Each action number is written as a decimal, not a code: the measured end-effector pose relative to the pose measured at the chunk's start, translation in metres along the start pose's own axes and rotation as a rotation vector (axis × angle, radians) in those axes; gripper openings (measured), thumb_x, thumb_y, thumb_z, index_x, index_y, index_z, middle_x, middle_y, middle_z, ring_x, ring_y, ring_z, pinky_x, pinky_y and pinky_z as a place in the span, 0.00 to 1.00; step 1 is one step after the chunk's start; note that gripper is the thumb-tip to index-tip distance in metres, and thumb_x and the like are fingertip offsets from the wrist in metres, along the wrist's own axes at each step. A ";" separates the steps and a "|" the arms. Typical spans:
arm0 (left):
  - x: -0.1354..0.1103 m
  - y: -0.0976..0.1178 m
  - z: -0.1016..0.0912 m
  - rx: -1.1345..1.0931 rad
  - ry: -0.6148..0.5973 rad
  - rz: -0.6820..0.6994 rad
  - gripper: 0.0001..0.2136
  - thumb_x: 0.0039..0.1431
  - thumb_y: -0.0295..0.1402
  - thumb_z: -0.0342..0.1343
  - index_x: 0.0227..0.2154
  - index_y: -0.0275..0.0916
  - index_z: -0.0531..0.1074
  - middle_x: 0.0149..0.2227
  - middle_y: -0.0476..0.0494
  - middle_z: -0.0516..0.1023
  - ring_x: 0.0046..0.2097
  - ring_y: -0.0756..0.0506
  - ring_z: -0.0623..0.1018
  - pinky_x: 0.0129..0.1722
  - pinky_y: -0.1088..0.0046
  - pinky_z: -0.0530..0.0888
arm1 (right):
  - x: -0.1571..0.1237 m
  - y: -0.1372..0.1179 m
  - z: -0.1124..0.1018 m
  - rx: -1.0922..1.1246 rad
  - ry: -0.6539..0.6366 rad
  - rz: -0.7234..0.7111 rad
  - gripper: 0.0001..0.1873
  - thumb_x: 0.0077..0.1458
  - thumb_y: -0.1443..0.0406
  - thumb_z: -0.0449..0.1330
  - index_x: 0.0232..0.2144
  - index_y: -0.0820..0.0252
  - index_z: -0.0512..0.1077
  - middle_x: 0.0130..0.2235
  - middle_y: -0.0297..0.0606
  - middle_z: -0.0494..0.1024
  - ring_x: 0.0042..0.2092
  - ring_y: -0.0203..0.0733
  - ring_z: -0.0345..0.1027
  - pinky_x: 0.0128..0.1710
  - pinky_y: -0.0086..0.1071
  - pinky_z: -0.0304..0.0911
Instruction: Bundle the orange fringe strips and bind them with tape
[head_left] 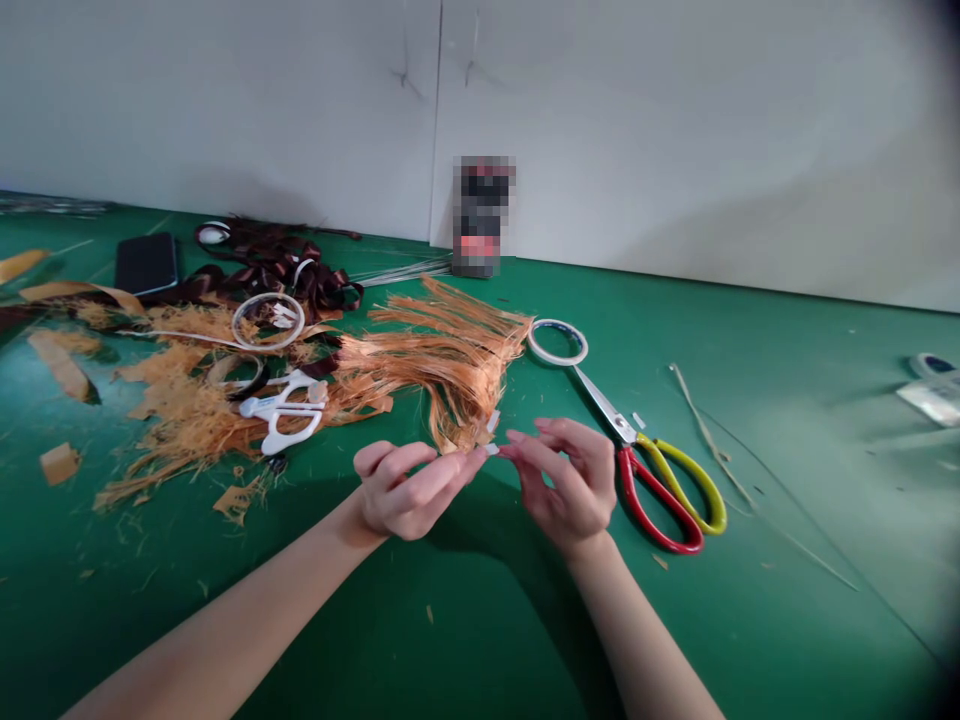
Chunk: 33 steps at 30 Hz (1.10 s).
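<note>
**Two hands at a green work mat.** The left hand [401, 490] curls its fingers together and pinches a small white strip [491, 449] at the fingertips. The right hand [562, 480] is held with its fingers bent, their tips at the strip's right end; whether they grip it cannot be told. The strip lies just near the lower end of a loose orange fibre fringe [442, 370], which spreads far and left across the green work mat [750, 620]. The strip appears thin and light, probably flimsy, and is best held by its edges between the finger pads. The fibres appear soft and prone to shedding, so the bunched end seems the safer hold. To the right lie red-and-yellow-handled scissors [660, 490] and a tape roll [557, 342]; to the left, white plastic scissors [281, 410] rest on the fibres.
</note>
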<state>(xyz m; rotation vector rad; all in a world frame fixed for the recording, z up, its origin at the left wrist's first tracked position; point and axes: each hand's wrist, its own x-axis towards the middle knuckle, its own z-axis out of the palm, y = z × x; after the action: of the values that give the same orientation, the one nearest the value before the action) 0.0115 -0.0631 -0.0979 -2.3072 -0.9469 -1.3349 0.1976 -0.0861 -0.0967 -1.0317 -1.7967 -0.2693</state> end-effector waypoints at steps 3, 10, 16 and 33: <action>0.002 0.001 0.003 0.065 0.231 0.165 0.08 0.46 0.28 0.68 0.28 0.43 0.75 0.26 0.54 0.70 0.30 0.53 0.69 0.32 0.70 0.59 | -0.002 -0.001 0.001 0.005 -0.088 -0.044 0.21 0.52 0.76 0.59 0.44 0.48 0.73 0.43 0.37 0.72 0.29 0.33 0.66 0.29 0.31 0.68; 0.009 0.005 0.005 0.026 0.050 -0.099 0.09 0.50 0.30 0.65 0.36 0.41 0.76 0.36 0.46 0.75 0.35 0.49 0.72 0.39 0.68 0.64 | 0.009 0.004 0.004 -0.067 -0.005 0.554 0.05 0.56 0.67 0.57 0.30 0.58 0.73 0.37 0.40 0.71 0.31 0.36 0.66 0.29 0.32 0.66; 0.005 0.011 0.013 -0.003 -0.249 -0.100 0.10 0.54 0.37 0.60 0.39 0.42 0.76 0.43 0.47 0.78 0.42 0.43 0.73 0.43 0.61 0.60 | 0.001 0.023 0.005 -0.191 -0.251 0.932 0.09 0.49 0.61 0.60 0.24 0.61 0.74 0.35 0.40 0.69 0.32 0.40 0.64 0.34 0.37 0.62; 0.005 0.008 0.017 -0.092 -0.559 -0.050 0.10 0.62 0.31 0.51 0.41 0.40 0.75 0.49 0.45 0.75 0.47 0.42 0.71 0.47 0.61 0.60 | 0.000 0.015 0.013 -0.075 -0.276 0.754 0.08 0.59 0.62 0.54 0.31 0.59 0.70 0.35 0.39 0.69 0.29 0.37 0.64 0.31 0.35 0.63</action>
<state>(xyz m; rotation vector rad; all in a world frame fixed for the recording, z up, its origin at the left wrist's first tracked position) 0.0297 -0.0579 -0.1020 -2.8117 -1.1204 -0.7618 0.2007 -0.0693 -0.1070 -1.7784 -1.5035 0.2845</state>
